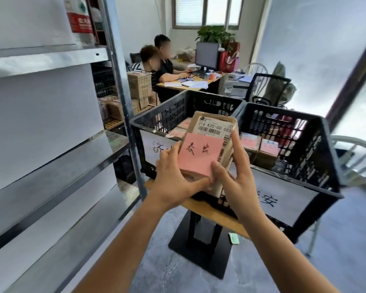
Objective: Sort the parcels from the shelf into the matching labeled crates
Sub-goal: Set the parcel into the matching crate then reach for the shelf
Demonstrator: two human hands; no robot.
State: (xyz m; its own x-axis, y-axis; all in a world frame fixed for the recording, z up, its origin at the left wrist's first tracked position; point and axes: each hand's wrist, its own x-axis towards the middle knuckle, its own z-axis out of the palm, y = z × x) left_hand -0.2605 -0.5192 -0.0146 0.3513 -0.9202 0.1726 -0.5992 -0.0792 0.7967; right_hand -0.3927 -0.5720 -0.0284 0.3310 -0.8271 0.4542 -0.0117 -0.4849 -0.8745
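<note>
Because the parcel (215,129) is tilted face-up toward the person, its pink note (201,153) and barcode can be read. That looks like the reason it is held up rather than dropped at once, so I judge this to be the checking step before a crate is chosen. The left grip (173,182) holds the lower left edge, its thumb lying along the bottom of the note. The right grip (239,182) holds the right side, with its thumb on the note's lower corner and its fingers running up the cardboard. Both grips are thus closed on the parcel, which hangs in the air between them and touches no crate.

Just beyond the grips, two black crates stand side by side on a small desk (201,206), open tops up so parcels can be dropped in. The left crate (156,117) and the right crate (309,153) each carry one white sign facing the person. The left sign (154,144) is half hidden behind the left grip. The right sign (283,197) shows a last character that seems to match the note, so the right crate is my guess.

There is one parcel in hand, though its layered lower edge may hide a second. At least two pink-noted parcels lie in each crate. The shelf (51,60) runs to the left of the grips. Far beyond, two people sit working.
</note>
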